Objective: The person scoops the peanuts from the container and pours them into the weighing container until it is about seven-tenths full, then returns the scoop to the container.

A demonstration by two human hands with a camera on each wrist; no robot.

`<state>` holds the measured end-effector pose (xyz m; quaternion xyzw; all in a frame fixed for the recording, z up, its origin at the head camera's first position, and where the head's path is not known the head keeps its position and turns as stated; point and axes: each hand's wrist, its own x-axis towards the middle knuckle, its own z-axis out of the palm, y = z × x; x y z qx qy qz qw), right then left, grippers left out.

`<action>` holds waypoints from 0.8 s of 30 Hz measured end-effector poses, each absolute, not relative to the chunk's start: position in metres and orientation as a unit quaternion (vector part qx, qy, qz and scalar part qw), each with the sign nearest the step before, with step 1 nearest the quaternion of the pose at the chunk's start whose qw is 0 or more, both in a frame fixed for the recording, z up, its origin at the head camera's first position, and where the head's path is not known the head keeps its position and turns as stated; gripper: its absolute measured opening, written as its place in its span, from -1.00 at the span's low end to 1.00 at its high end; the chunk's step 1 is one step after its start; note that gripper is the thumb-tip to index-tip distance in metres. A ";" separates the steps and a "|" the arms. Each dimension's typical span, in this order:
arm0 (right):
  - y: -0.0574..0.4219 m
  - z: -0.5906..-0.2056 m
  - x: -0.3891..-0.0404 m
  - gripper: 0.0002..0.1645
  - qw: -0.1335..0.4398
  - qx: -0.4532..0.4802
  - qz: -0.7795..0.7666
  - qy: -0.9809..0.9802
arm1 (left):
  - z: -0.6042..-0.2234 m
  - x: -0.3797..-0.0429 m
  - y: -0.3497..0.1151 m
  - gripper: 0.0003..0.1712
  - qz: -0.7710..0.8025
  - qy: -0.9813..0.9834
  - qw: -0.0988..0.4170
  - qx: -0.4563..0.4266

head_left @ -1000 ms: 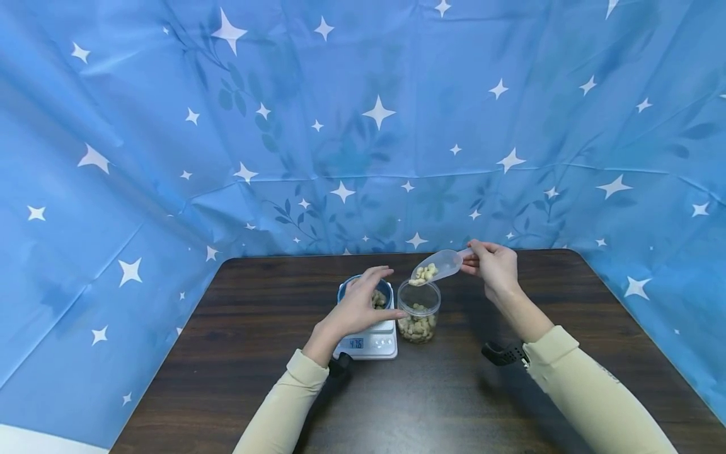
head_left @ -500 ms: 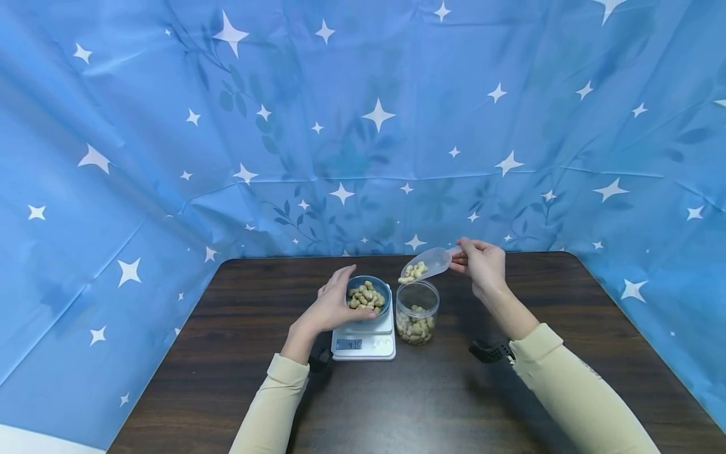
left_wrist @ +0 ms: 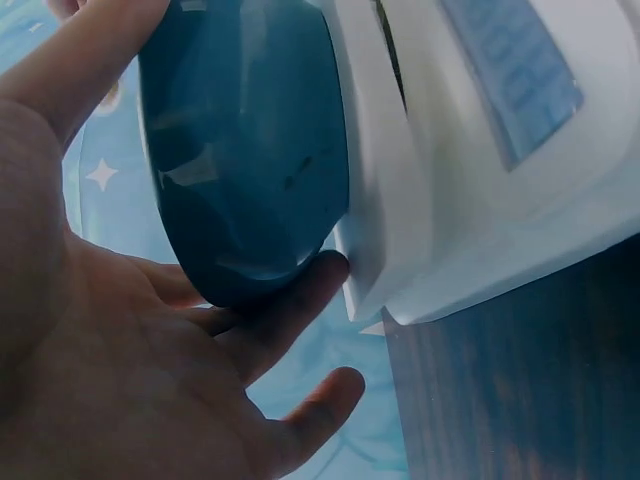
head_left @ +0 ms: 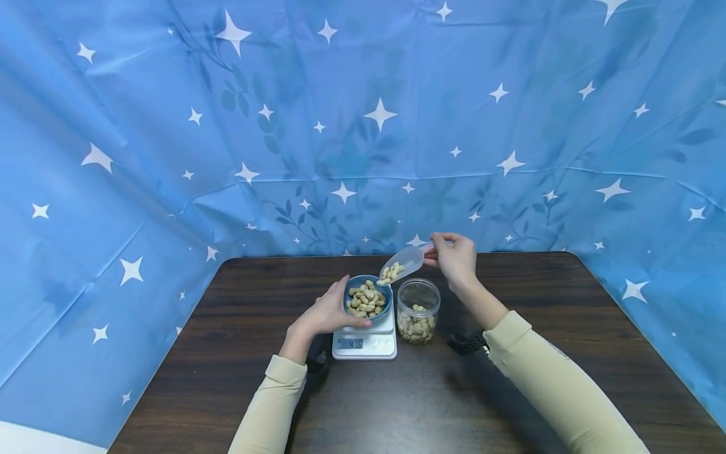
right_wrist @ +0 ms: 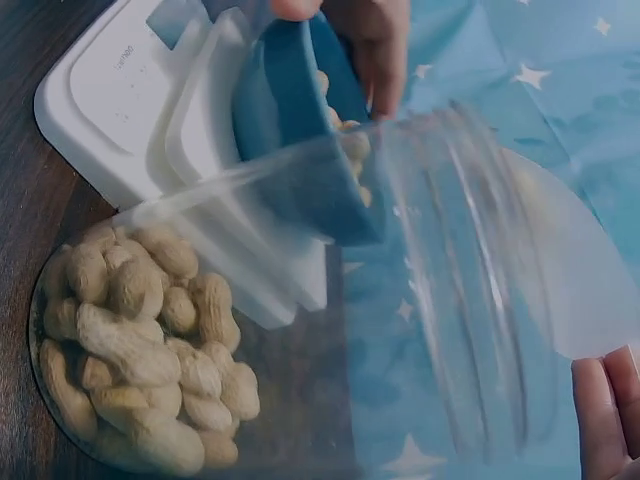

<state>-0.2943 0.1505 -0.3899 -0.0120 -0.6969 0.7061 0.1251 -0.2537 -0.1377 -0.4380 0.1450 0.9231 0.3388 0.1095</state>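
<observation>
My left hand (head_left: 326,313) holds the side of a small blue bowl (left_wrist: 250,150), thumb and fingers spread around it. Peanuts in the shell (head_left: 365,300) fill much of that bowl, which sits on a white kitchen scale (head_left: 368,352). In the head view the scale's display (head_left: 350,343) seems to read 47.6. With its fingers, my right hand (head_left: 458,257) pinches the handle of a translucent plastic scoop (head_left: 412,257). A few peanuts (head_left: 391,272) lie toward the scoop's lip, which tilts down over the bowl's right rim. In the right wrist view the jar partly covers the scoop.
Right beside the scale stands a clear open jar (head_left: 433,315), with peanuts (right_wrist: 150,350) in its lower part. Dark wooden tabletop (head_left: 238,328) surrounds these things. Behind the table's far edge hangs a blue star-patterned cloth (head_left: 363,145).
My right hand has carried the loaded scoop leftward from above the jar to the bowl's rim. My left hand has moved left from over the bowl to its side and now holds it.
</observation>
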 end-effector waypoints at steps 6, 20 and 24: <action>0.132 -0.392 -0.294 -0.59 0.125 0.014 0.648 -0.751 | -0.440 -0.255 -0.138 0.45 0.342 0.923 0.105 0.144; 0.099 -0.404 -0.291 -0.71 0.196 0.120 0.534 -0.813 | -0.443 -0.255 -0.138 0.42 0.365 0.915 0.094 0.146; 0.100 -0.401 -0.291 -0.71 0.239 0.138 0.535 -0.798 | -0.444 -0.256 -0.138 0.42 0.369 0.913 0.091 0.146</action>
